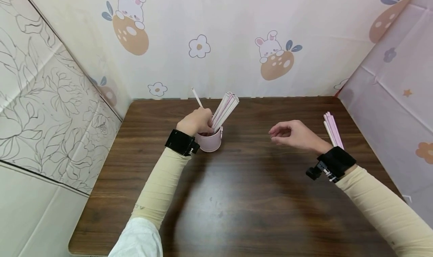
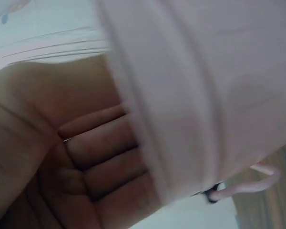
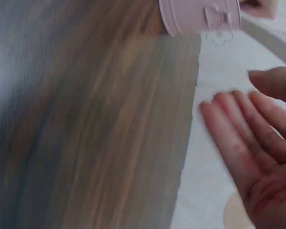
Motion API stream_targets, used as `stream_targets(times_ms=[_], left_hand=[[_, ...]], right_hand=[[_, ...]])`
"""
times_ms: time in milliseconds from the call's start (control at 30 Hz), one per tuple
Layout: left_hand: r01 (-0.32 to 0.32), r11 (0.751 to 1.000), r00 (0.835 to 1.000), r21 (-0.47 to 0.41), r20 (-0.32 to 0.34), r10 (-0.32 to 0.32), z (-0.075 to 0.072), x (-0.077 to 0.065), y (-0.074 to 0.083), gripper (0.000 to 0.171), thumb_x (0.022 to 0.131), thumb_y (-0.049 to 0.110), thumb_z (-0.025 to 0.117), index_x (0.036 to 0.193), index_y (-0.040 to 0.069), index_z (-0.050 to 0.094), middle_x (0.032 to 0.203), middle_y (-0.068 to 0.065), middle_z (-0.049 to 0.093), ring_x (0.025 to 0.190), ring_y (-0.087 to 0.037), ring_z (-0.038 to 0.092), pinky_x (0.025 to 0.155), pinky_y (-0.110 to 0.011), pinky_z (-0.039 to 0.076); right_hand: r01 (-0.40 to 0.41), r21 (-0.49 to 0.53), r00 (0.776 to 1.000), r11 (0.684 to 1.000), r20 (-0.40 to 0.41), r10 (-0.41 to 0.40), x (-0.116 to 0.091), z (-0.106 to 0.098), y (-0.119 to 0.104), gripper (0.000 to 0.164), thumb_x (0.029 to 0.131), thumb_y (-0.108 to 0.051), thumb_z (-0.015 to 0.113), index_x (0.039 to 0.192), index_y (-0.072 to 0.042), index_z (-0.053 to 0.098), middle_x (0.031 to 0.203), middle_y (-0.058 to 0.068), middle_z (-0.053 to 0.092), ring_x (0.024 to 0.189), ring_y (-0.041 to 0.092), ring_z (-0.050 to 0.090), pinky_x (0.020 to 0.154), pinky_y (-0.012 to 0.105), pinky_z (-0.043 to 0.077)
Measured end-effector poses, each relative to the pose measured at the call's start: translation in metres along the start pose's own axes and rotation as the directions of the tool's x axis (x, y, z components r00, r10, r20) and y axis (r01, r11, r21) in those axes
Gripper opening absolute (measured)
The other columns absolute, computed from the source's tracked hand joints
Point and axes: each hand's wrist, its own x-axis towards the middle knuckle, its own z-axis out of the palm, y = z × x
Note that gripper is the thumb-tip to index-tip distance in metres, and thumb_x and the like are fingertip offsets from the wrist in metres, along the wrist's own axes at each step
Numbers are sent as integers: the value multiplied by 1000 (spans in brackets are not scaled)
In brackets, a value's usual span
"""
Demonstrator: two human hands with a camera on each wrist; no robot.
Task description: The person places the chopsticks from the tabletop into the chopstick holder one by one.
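The left hand (image 1: pixel 196 121) reaches into the pink pail (image 1: pixel 209 143), its grip hidden, apparently at the step of handling the straws (image 1: pixel 224 113) leaning there, while the empty right hand (image 1: pixel 293 134) hovers rightward of the pail, fingers loosely curved, the next move seemingly calling for a sure pinch.

free tabletop (image 1: pixel 247 133) separates right hand (image 1: pixel 293 134) from pink bucket (image 1: pixel 209 143)
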Motion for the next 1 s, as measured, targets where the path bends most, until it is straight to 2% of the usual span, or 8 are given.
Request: stream_targets(times_ms=[100, 200, 367, 500, 633, 733, 867, 1000], left_hand=[[-28, 1000, 999, -1, -41, 28, -9, -10, 6, 16, 88, 14, 77, 73, 9, 74, 71, 1, 63, 64, -15, 56, 56, -27, 46], [-84, 996, 992, 36, -88, 87, -22, -22, 21, 15, 93, 18, 75, 84, 7, 78, 80, -3, 71, 71, -17, 62, 65, -33, 52], [-260, 962, 961, 84, -76, 266, -33, -34, 63, 20, 97, 29, 73, 102, 11, 79, 98, -2, 78, 92, -19, 71, 84, -38, 58], [-356, 926, 933, 128, -15, 361, -13, -22, 92, 28, 99, 32, 70, 119, 14, 75, 113, 0, 76, 106, -18, 70, 94, -37, 57], [-368, 920, 930, 135, 83, 359, 17, 0, 109, 40, 101, 35, 66, 137, 17, 66, 135, -2, 69, 127, -21, 64, 105, -39, 54], [-355, 927, 930, 120, 144, 338, 36, 13, 112, 44, 103, 34, 64, 144, 19, 61, 145, -3, 63, 136, -22, 59, 111, -40, 50], [-323, 939, 934, 118, 203, 295, 51, 23, 107, 45, 103, 32, 64, 145, 17, 60, 147, -5, 61, 137, -24, 58, 113, -41, 49], [-292, 950, 936, 110, 236, 260, 57, 27, 101, 43, 102, 31, 65, 142, 16, 62, 145, -7, 63, 133, -25, 61, 112, -41, 49]], right_hand=[[-62, -120, 998, 991, 5, 63, -2, -16, 8, 21, 95, -13, 75, 115, -8, 73, 104, 7, 77, 86, 12, 71, 72, 21, 57], [-165, -230, 986, 959, -20, 165, -3, -37, 21, 22, 95, -13, 73, 114, -3, 73, 102, 12, 76, 83, 16, 69, 67, 24, 54], [-390, -316, 919, 865, -77, 387, -9, -67, 55, 29, 94, -13, 69, 115, 8, 68, 105, 28, 71, 83, 33, 69, 67, 40, 55], [-493, -388, 867, 779, -137, 480, -11, -74, 81, 32, 92, -14, 66, 114, 9, 67, 113, 35, 65, 95, 50, 63, 75, 57, 52], [-550, -391, 831, 738, -167, 530, -11, -74, 96, 37, 90, -13, 62, 116, 11, 64, 119, 39, 61, 102, 57, 60, 80, 62, 50], [-554, -394, 828, 733, -171, 534, -12, -74, 103, 37, 89, -11, 62, 116, 15, 62, 118, 41, 61, 102, 57, 60, 83, 62, 49], [-553, -411, 828, 724, -175, 533, -16, -75, 109, 35, 87, -9, 61, 112, 17, 63, 115, 41, 62, 100, 57, 61, 84, 62, 51], [-588, -415, 801, 694, -185, 569, -21, -77, 112, 30, 87, -8, 61, 105, 16, 63, 108, 39, 64, 91, 52, 63, 77, 57, 53]])
